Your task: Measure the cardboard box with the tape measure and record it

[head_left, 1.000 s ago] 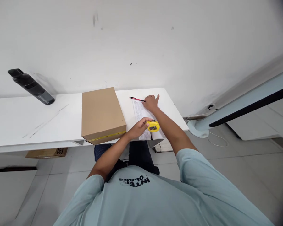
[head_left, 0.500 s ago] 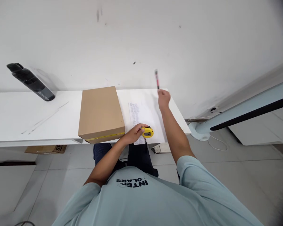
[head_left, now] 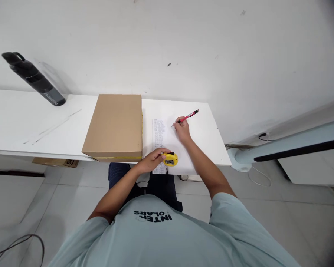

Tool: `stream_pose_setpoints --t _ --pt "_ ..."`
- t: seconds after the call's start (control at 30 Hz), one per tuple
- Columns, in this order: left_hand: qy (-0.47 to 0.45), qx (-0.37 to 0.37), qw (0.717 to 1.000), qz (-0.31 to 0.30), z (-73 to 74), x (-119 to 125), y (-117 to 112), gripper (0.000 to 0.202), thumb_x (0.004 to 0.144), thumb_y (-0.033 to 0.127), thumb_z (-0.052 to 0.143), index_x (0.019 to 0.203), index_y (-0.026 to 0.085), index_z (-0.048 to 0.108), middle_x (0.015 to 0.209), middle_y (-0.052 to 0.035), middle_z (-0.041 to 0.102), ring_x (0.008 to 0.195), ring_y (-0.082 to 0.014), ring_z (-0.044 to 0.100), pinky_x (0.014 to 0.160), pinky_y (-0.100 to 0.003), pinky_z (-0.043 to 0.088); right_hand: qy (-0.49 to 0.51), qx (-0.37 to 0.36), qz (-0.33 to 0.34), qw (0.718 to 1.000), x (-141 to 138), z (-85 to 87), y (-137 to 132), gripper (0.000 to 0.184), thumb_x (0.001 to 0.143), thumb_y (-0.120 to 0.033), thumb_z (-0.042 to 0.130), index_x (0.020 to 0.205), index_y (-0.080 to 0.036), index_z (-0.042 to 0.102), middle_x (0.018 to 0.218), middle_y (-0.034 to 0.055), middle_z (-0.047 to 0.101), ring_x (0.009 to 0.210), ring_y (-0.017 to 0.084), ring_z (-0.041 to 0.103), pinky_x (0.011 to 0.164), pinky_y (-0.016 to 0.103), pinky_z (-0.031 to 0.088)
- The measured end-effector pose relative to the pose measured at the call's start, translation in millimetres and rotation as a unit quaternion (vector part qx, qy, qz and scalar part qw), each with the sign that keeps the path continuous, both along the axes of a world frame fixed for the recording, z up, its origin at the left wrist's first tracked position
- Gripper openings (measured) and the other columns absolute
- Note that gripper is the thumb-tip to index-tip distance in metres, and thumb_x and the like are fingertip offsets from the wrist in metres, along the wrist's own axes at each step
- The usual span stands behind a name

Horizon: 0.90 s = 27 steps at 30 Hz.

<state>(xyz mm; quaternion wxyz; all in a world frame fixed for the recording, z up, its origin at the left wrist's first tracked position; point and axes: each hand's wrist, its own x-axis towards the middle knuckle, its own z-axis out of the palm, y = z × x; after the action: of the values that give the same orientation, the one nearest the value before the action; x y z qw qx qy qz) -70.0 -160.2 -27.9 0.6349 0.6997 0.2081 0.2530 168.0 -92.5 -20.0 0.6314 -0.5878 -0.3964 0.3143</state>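
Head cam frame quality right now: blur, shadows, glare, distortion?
Head view: pen and tape measure look reasonably sharp, no obvious motion blur; head view: handwriting on the paper is too small to read; head view: soft bottle shadow on the wall, no strong glare; head view: bottle leans outward, likely wide-angle stretch, and right-hand corners darken.

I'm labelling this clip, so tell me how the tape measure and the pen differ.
The tape measure is mainly yellow; the pen is red and black. The tape measure is chunky and rounded; the pen is long and thin. The left hand holds the tape measure; the right hand holds the pen. Both have black parts.
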Motion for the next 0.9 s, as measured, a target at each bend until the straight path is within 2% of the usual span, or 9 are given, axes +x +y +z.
stream_pose_setpoints --t 0.07,0.17,0.23,0.37,0.47,0.57,0.7,0.9 --pt "-0.008 -0.005 1.0 0.011 -1.0 -0.8 -2.6 0.051 0.102 0.061 0.054 0.135 0.024 0.066 0.137 -0.0124 0.066 0.129 -0.0248 0.061 0.114 -0.043 0.046 -0.023 -0.007 0.027 0.999 -6.4 -2.1 -1.0 0.027 0.071 -0.037 0.076 0.093 -0.027 0.063 0.067 -0.0066 0.05 0.061 0.014 0.044 0.058 0.028 0.041" --pt "-0.013 -0.007 1.0 0.011 -0.8 -1.8 -4.3 0.051 0.103 0.059 0.054 0.137 0.024 0.065 0.137 -0.0123 0.065 0.129 -0.0249 0.061 0.114 -0.044 0.047 -0.05 -0.022 0.067 0.996 -8.4 -1.3 -5.8 0.026 0.074 -0.043 0.078 0.091 -0.025 0.071 0.079 -0.0013 0.064 0.066 0.015 0.048 0.063 0.031 0.044" --pt "-0.011 0.001 1.0 0.008 0.6 -1.9 -4.2 0.05 0.103 0.059 0.053 0.137 0.025 0.066 0.137 -0.012 0.065 0.129 -0.025 0.061 0.115 -0.044 0.046 -0.048 -0.037 0.093 0.994 -9.9 -0.7 -9.3 0.03 0.076 -0.048 0.077 0.093 -0.023 0.074 0.088 0.0021 0.071 0.066 0.014 0.051 0.062 0.031 0.045" --pt "0.0 0.031 0.999 0.01 5.0 -0.9 -4.4 0.049 0.104 0.059 0.051 0.137 0.026 0.067 0.135 -0.0115 0.066 0.128 -0.0246 0.061 0.117 -0.044 0.045 -0.035 -0.064 0.129 0.989 -13.1 0.6 -11.9 0.046 0.077 -0.052 0.077 0.113 -0.023 0.073 0.096 0.0036 0.076 0.064 0.014 0.057 0.063 0.031 0.051" --pt "0.005 0.049 0.999 0.008 7.5 -0.4 -5.7 0.049 0.105 0.059 0.049 0.137 0.027 0.067 0.134 -0.0115 0.066 0.129 -0.0246 0.06 0.118 -0.045 0.045 -0.107 -0.068 0.112 0.986 -12.4 2.1 -12.1 0.03 0.077 -0.044 0.075 0.097 -0.022 0.076 0.093 0.0052 0.078 0.082 0.02 0.068 0.078 0.036 0.056" --pt "0.004 0.06 0.998 0.006 8.8 -0.1 -6.6 0.049 0.105 0.059 0.048 0.137 0.028 0.068 0.134 -0.0119 0.066 0.129 -0.0248 0.06 0.117 -0.046 0.045 -0.154 -0.079 0.114 0.978 -11.6 3.0 -14.0 0.016 0.079 -0.037 0.069 0.077 -0.022 0.075 0.082 0.0049 0.078 0.083 0.023 0.069 0.078 0.036 0.056" --pt "0.013 0.065 0.998 0.001 11.5 0.0 -6.6 0.051 0.105 0.061 0.046 0.138 0.027 0.067 0.132 -0.0117 0.066 0.127 -0.0242 0.061 0.116 -0.045 0.046 -0.17 -0.08 0.125 0.974 -13.4 2.6 -17.0 0.016 0.077 -0.033 0.066 0.067 -0.023 0.071 0.071 0.0024 0.073 0.074 0.021 0.065 0.071 0.034 0.052" --pt "0.012 0.069 0.998 0.0 14.1 0.1 -7.0 0.051 0.105 0.06 0.046 0.138 0.028 0.067 0.132 -0.0116 0.066 0.127 -0.0244 0.061 0.115 -0.045 0.047 -0.189 -0.073 0.13 0.971 -14.9 3.2 -17.7 0.018 0.079 -0.034 0.063 0.066 -0.023 0.069 0.067 0.0016 0.07 0.071 0.02 0.061 0.069 0.034 0.049"
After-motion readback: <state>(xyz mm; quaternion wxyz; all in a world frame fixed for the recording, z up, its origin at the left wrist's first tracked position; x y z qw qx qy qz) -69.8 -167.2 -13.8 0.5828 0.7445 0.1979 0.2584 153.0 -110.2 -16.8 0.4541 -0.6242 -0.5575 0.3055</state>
